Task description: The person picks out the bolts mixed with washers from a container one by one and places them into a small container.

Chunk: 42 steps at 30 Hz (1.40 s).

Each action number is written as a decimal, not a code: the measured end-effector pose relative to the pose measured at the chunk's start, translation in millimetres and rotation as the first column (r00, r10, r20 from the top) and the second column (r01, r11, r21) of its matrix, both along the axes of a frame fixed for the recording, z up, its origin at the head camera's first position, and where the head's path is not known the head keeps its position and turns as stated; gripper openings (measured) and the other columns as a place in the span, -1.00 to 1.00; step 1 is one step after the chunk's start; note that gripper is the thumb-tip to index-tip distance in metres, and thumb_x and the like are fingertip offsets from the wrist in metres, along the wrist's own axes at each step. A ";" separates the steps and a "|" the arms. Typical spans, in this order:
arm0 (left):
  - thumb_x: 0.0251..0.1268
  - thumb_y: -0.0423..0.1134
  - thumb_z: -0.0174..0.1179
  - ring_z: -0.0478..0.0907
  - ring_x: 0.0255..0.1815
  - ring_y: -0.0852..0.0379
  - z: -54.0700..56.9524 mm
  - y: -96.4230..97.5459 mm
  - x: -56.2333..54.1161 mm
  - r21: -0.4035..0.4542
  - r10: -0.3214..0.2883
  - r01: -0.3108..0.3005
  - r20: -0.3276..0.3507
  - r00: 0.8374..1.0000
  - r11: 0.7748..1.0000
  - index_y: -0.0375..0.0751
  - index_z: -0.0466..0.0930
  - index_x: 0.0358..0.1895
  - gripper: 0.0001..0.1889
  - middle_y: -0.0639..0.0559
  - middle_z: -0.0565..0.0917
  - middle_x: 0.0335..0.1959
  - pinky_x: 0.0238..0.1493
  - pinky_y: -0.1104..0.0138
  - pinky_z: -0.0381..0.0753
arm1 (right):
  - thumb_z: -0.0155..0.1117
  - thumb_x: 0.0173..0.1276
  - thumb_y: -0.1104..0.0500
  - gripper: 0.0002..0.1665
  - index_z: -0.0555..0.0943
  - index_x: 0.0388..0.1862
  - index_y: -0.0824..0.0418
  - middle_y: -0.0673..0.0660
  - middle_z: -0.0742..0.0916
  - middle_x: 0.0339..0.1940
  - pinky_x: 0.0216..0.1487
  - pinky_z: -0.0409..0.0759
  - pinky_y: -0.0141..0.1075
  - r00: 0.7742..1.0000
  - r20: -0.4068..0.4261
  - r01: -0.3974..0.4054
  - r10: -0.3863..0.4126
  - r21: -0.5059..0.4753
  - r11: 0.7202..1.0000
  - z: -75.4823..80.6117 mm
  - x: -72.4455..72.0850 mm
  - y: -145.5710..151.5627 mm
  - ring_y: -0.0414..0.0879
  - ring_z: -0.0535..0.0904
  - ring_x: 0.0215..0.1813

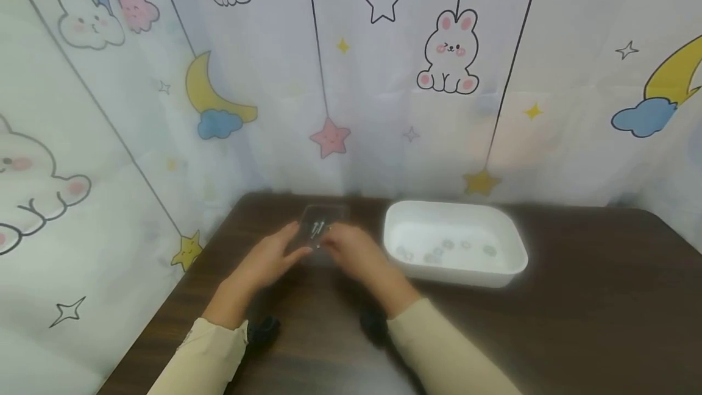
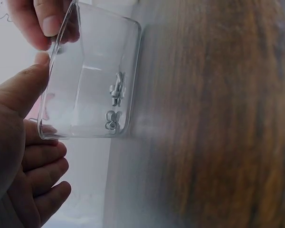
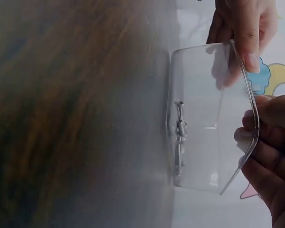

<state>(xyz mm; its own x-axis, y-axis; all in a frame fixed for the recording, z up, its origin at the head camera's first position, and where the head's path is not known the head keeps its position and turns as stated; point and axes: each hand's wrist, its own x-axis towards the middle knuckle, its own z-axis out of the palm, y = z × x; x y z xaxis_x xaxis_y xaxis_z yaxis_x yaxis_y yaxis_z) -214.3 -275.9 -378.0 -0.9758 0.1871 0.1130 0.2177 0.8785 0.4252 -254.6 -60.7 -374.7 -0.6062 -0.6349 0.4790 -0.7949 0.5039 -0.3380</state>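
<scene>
A clear plastic box stands on the dark wooden table, and small silver metal pieces lie on its bottom. Some pieces are long and thin with wider ends, like little bolts; their exact kind is unclear. My left hand holds the box at its left near corner, thumb at the rim and fingers along the wall. Over the rim on the right, my right hand reaches in with bent fingers. Whether its fingertips pinch a piece is hidden.
Right of the box stands a white plastic basin with several small, pale round things on its floor. The brown table extends to the right. A printed curtain hangs behind the table and along its left side.
</scene>
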 end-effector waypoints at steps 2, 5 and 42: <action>0.39 0.24 0.07 0.21 0.50 -0.22 0.6 0.9 0.4 -0.005 -0.003 0.003 -0.009 1.000 1.000 -0.30 0.18 0.50 -0.17 -0.26 0.22 0.51 0.48 -0.08 0.22 | 0.37 0.27 0.27 -0.87 0.74 -0.21 0.15 0.06 0.78 -0.23 -0.04 0.70 -0.25 1.000 -0.006 0.007 -0.007 0.005 1.000 -1.2 1.3 0.2 -0.07 0.71 -0.17; 0.40 0.22 0.08 0.21 0.50 -0.22 1.8 1.2 0.7 -0.008 -0.006 0.006 -0.018 1.000 1.000 -0.31 0.18 0.49 -0.18 -0.26 0.23 0.51 0.48 -0.08 0.22 | 0.38 0.27 0.25 -0.88 0.75 -0.21 0.14 0.04 0.79 -0.24 -0.07 0.70 -0.26 1.000 -0.027 0.011 -0.011 0.023 1.000 -1.5 2.0 0.6 -0.09 0.71 -0.19; 0.39 0.22 0.10 0.22 0.49 -0.21 -1.0 1.5 1.2 0.000 -0.016 0.016 -0.020 1.000 1.000 -0.32 0.19 0.49 -0.18 -0.28 0.24 0.50 0.48 -0.08 0.23 | 0.34 0.31 0.20 -0.87 0.74 -0.17 0.09 0.03 0.79 -0.23 -0.07 0.69 -0.26 0.998 0.000 0.060 -0.061 0.137 0.989 -1.2 6.8 -0.9 -0.09 0.70 -0.17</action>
